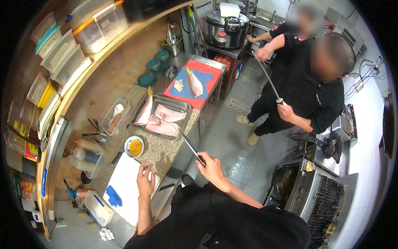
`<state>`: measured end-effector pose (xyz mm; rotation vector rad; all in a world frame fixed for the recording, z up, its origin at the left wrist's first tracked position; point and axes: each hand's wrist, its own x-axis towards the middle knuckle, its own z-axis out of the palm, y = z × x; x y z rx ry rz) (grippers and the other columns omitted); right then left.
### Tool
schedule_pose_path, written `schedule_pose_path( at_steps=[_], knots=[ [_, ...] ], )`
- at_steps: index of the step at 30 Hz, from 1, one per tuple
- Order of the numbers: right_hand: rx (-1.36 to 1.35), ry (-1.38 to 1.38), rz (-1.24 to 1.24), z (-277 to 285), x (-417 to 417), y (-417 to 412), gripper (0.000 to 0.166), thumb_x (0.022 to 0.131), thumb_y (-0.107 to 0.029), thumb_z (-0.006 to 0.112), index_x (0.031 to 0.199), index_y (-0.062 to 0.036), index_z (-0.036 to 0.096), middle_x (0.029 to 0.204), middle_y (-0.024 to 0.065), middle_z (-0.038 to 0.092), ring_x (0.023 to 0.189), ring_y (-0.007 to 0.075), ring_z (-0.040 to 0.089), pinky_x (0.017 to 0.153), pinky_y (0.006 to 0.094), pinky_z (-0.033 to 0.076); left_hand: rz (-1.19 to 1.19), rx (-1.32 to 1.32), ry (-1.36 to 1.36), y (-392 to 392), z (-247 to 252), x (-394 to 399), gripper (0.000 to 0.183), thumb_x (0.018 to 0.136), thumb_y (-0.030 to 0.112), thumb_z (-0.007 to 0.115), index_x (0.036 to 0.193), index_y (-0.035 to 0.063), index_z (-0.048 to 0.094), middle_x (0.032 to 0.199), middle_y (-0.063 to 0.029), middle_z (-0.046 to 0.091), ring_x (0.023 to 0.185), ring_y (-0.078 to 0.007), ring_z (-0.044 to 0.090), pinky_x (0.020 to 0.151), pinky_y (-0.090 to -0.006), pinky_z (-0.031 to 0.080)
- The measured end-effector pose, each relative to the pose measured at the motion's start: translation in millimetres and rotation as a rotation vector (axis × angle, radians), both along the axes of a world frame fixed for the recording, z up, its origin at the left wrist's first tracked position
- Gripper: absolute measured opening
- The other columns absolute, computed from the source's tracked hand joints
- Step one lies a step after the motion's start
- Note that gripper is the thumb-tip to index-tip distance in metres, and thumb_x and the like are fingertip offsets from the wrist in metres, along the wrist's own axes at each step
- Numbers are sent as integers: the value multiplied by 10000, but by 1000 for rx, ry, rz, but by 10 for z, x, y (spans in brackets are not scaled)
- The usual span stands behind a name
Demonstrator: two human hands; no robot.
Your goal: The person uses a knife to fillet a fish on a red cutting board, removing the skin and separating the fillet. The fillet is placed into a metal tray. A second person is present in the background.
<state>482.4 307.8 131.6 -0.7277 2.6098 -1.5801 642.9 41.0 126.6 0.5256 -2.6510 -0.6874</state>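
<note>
A long knife [190, 145] with a black handle is in my right hand [212, 168], its blade reaching toward the metal tray [188, 107]. Pink-white fish fillets [163, 127] and a tail-end piece of fish [145, 109] with a yellow tail lie in that tray. Over the edge of a white cutting board [124, 174], my left hand [146, 180] holds nothing, fingers apart. Beyond the board's far end stands a patterned bowl [135, 147] of orange-yellow liquid. A folded blue cloth [113, 196] rests on the board.
A co-worker [311, 90] stands across the floor, holding a sharpening steel [266, 76]; another person [276, 37] is behind. A red board [214, 71] bears fish on a blue cloth. Squeeze bottles [88, 155] and a plastic container [115, 116] line the counter's wall side.
</note>
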Motion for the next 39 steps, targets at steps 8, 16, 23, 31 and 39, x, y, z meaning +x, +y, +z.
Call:
schedule_pose_path(
  at_steps=[8,16,23,31,39],
  knots=[
    [0,78,34,-19,-29,-380,295,872,-75,761,1149,-64,658,760,166,690,608,321,664,567,404,501,-4,22,46,-305,58,-123,305,932,49,652,1231,25,710,1466,-191,549,1170,-370,656,1020,-434,510],
    [68,-17,-13,113,-17,-505,303,874,-81,746,1151,-84,625,816,194,702,709,408,688,617,466,531,-124,-2,82,-675,28,-402,334,918,48,647,1246,15,705,1452,-184,553,1163,-359,654,1020,-439,511],
    [66,-8,-84,-13,-1,-489,300,874,-113,750,1150,-95,635,823,188,704,722,401,693,636,466,535,-192,46,23,-758,-8,-558,327,924,33,648,1246,9,701,1454,-191,556,1186,-369,650,1032,-429,504],
    [116,-53,-78,-199,41,-504,316,874,-138,752,1173,-109,652,848,178,713,770,393,705,677,449,546,-161,23,12,-1013,-136,-409,302,934,95,668,1229,52,718,1439,-164,571,1124,-324,677,950,-424,553],
    [217,-125,34,-352,103,-740,331,870,-159,748,1176,-145,622,765,134,687,695,349,690,637,442,531,-99,70,11,-1173,-340,-140,311,937,122,674,1240,68,716,1422,-129,583,1097,-303,686,932,-423,554]
  ],
)
